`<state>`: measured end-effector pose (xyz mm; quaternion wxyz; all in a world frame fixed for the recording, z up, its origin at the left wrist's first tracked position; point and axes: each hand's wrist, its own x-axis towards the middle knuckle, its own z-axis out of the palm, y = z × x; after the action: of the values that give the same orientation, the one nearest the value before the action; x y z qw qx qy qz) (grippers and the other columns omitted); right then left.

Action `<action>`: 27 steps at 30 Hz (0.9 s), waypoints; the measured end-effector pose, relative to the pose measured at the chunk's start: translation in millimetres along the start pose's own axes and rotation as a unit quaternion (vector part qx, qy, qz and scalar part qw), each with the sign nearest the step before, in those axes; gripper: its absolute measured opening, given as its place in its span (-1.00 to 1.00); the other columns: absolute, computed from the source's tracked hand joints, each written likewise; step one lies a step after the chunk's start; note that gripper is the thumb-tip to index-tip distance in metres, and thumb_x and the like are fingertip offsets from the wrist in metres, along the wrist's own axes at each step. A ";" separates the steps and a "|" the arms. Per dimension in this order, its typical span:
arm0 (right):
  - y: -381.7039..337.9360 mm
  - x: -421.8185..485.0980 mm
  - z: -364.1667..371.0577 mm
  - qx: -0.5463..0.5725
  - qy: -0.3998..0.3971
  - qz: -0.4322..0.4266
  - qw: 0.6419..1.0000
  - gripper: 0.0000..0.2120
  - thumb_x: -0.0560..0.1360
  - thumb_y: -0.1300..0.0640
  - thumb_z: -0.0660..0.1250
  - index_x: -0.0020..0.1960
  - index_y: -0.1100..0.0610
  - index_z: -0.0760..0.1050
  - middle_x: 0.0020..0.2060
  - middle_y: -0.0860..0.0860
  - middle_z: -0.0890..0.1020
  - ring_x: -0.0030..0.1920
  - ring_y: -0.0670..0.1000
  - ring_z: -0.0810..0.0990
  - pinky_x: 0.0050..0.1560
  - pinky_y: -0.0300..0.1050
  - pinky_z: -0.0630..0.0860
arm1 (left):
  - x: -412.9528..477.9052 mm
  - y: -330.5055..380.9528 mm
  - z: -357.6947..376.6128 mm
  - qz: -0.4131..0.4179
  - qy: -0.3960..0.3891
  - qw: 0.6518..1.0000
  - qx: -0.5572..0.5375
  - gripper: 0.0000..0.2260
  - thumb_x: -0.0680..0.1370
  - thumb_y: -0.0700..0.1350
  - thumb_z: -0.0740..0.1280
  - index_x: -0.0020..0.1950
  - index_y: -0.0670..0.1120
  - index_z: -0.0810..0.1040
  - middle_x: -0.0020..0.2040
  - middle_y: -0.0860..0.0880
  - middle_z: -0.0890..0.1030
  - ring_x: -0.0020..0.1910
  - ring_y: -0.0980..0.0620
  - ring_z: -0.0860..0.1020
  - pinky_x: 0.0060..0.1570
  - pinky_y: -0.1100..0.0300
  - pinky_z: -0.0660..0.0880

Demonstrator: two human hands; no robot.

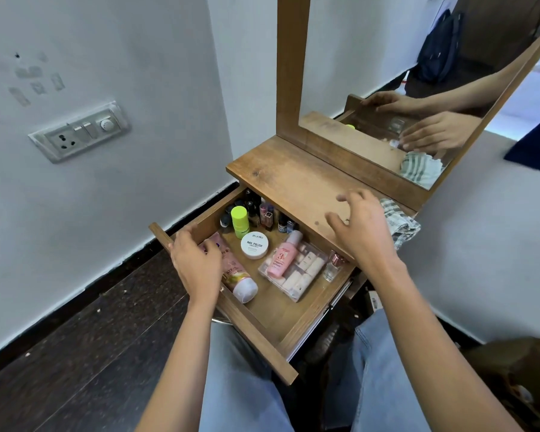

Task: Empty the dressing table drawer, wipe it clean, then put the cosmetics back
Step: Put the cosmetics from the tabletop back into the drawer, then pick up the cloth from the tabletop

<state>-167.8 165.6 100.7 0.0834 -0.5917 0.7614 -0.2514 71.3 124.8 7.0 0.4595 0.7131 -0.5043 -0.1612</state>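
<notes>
While gripping the open drawer point(275, 313) by the left end of its front panel with the left hand point(197, 266), fingers curled over the edge onto a pink tube point(236, 275), holds the right hand point(365, 232) in the air above the table top point(293, 182) just behind the drawer, fingers spread and bent, clasping nothing. Hands well apart, at opposite corners of the drawer. Inside the drawer, the cosmetics. Along the drawer's front left, the pink tube on its side, white cap toward the front panel. Near the drawer's middle, a round white jar point(254, 244) marked NAIL POLISH. Toward the drawer's back, a lime-green bottle point(239, 221), upright, and a cluster of small nail polish bottles point(264, 212) partly hidden under the table top. On the drawer's right side, a clear tray point(293, 296) of pale little tubes, a pink bottle point(281, 260) lying across it. Between tray and the drawer's right wall, a small glass bottle point(332, 268) with a rose-gold cap. Behind the drawer's right end, a striped cloth point(401, 226) on the table top, partly hidden by the right hand. Farther back from the drawer, a mirror point(387, 73) reflecting both hands. Left of the drawer, a switch panel point(80, 132) on the wall.
</notes>
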 end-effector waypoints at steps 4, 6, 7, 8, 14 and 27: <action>13.8 -4.9 12.9 -0.015 -0.018 0.006 1.000 -0.59 0.51 0.11 0.34 0.32 0.23 0.43 0.24 0.11 0.47 0.29 0.08 0.40 0.36 -0.01 0.33 | -9.6 6.5 -13.6 -0.070 0.040 0.994 -0.080 -0.60 0.48 -0.28 0.28 0.32 -0.16 0.40 0.26 -0.10 0.46 0.23 -0.05 0.45 0.25 0.07 0.39; 18.6 -7.8 19.1 -0.016 -0.017 -0.005 1.000 -0.58 0.50 0.14 0.36 0.31 0.25 0.44 0.22 0.13 0.48 0.28 0.10 0.42 0.36 0.01 0.34 | -18.7 7.3 -21.9 -0.131 0.039 0.986 -0.094 -0.57 0.49 -0.26 0.29 0.36 -0.16 0.36 0.28 -0.12 0.43 0.22 -0.06 0.45 0.23 0.06 0.40; 21.1 -9.6 21.4 -0.013 -0.009 -0.014 1.000 -0.59 0.49 0.16 0.37 0.30 0.26 0.45 0.22 0.13 0.48 0.28 0.11 0.43 0.37 0.00 0.34 | -23.8 7.0 -25.0 -0.168 0.028 0.980 -0.101 -0.56 0.49 -0.24 0.29 0.37 -0.16 0.34 0.28 -0.13 0.43 0.20 -0.07 0.46 0.21 0.03 0.42; 23.1 -11.8 22.8 -0.012 0.004 -0.021 1.000 -0.59 0.49 0.17 0.38 0.30 0.27 0.46 0.22 0.14 0.48 0.28 0.11 0.43 0.37 -0.01 0.33 | -28.4 7.1 -27.2 -0.205 0.013 0.973 -0.108 -0.56 0.50 -0.22 0.28 0.38 -0.16 0.32 0.26 -0.14 0.44 0.16 -0.08 0.47 0.17 0.01 0.44; 34.8 -13.9 29.5 -0.076 0.067 0.049 0.994 -0.49 0.48 0.01 0.39 0.30 0.28 0.41 0.32 0.24 0.40 0.39 0.20 0.29 0.45 0.09 0.18 | -34.9 17.5 -26.8 -0.278 -0.028 0.948 -0.151 -0.73 0.53 -0.21 0.19 0.23 -0.09 0.45 0.02 -0.03 0.53 -0.16 0.10 0.46 -0.06 0.12 0.40; 39.1 -11.5 41.7 -0.092 0.041 0.047 0.994 -0.48 0.51 0.01 0.33 0.35 0.29 0.37 0.35 0.26 0.37 0.40 0.22 0.26 0.48 0.14 0.11 | -30.3 37.0 5.6 -0.270 -0.049 0.945 -0.177 -0.69 0.57 -0.22 0.16 0.31 -0.11 0.43 0.11 -0.05 0.53 -0.14 0.15 0.47 -0.12 0.19 0.41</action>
<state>-180.4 171.3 44.0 0.0086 -0.5493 0.8112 -0.2002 33.0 145.8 27.2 0.4926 0.7206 -0.2783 -0.4007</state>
